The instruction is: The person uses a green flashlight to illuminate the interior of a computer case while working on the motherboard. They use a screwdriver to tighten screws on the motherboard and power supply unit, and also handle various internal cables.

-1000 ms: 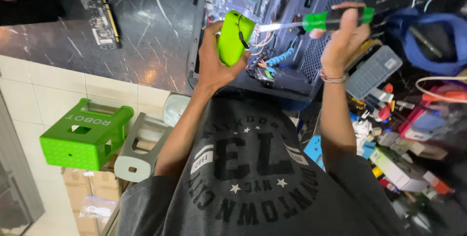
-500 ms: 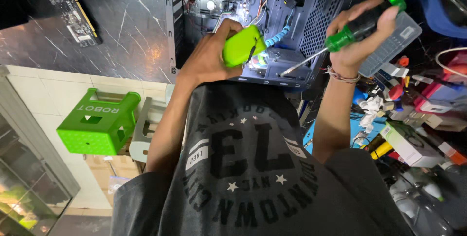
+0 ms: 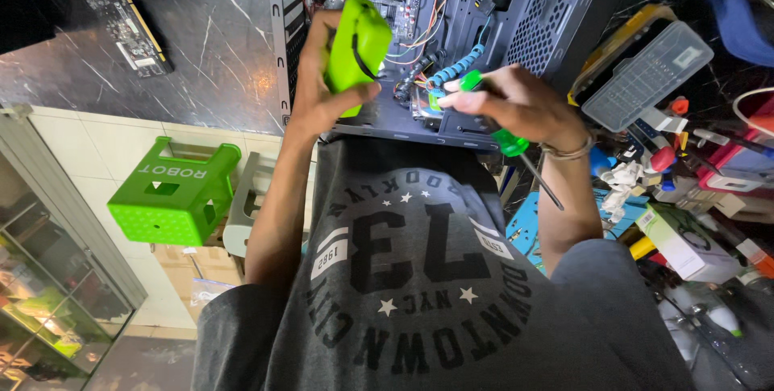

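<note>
The left hand (image 3: 318,93) grips a bright green box-shaped device (image 3: 357,43), held up in front of the open computer case (image 3: 516,12). The right hand (image 3: 516,105) is closed around a green-handled screwdriver (image 3: 504,137), its shaft pointing back toward the person. The case lies on the dark marbled bench (image 3: 201,44); a graphics card (image 3: 121,24) rests to its left and a clear plastic organiser box (image 3: 649,72) to its right.
</note>
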